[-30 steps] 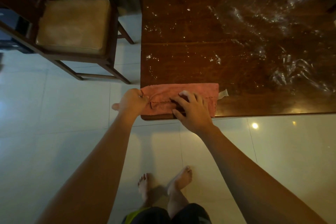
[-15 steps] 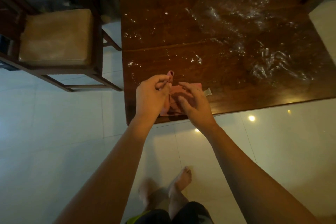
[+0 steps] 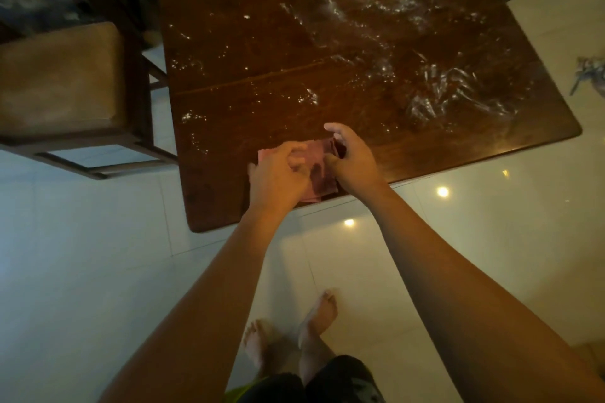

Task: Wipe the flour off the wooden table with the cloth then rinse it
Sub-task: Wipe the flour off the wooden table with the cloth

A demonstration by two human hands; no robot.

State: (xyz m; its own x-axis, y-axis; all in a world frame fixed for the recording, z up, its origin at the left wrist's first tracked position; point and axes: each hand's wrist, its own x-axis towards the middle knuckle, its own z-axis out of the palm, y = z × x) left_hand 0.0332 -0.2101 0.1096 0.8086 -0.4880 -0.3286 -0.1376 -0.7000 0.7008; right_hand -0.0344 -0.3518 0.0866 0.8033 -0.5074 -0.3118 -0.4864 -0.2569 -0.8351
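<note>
While flour (image 3: pixel 429 101) streaks the far side of the desk (image 3: pixel 226 203), we bunch the cloth (image 3: pixel 322 175) into a small pad at the near edge, likely for a firmer wipe. Left grip (image 3: pixel 278 175) curls onto its left part, right grip (image 3: pixel 352 163) pinches its right fold, forefinger arched, both forearms reaching forward.

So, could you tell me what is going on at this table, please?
A person stands at the near edge of the wooden table, where a pink cloth lies folded small. The left hand grips the cloth from its left side and the right hand pinches its right edge. White flour is smeared across much of the tabletop, so the wiping looks not yet done.
</note>
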